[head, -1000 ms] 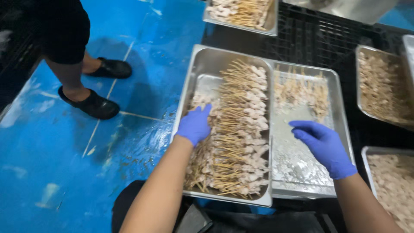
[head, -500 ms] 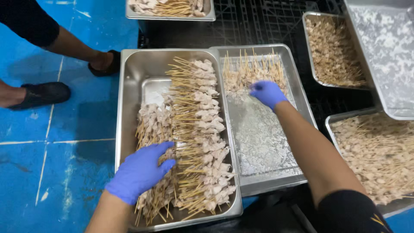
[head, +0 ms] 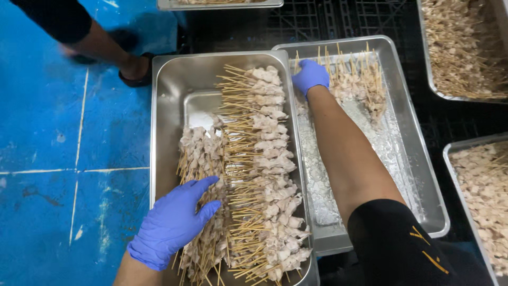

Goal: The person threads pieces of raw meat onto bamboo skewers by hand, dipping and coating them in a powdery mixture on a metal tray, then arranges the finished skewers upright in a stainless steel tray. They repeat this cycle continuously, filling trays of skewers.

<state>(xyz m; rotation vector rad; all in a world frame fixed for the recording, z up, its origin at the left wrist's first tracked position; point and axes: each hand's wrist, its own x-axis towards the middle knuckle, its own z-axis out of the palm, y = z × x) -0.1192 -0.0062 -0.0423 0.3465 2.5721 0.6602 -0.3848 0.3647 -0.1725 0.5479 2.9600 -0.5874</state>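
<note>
The left hand [head: 172, 225] lies flat and open on the near row of skewers [head: 203, 175] in the left tray [head: 166, 100]. The right hand [head: 311, 76] seems clenched on skewers in the far tray [head: 418, 175] (fingers partly hidden). Slippery, soft meat; better taken by the stiff sticks.

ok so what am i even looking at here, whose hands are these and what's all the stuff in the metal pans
One camera, worn on a person's head, looks down at their own two hands in blue gloves. The left hand lies flat on raw meat skewers on thin wooden sticks, stacked in a rectangular steel tray. The right hand reaches into the neighbouring steel tray, touching a smaller heap of skewers. More filled trays sit around. The leg and dark sandal on the blue floor are someone else's.
</note>
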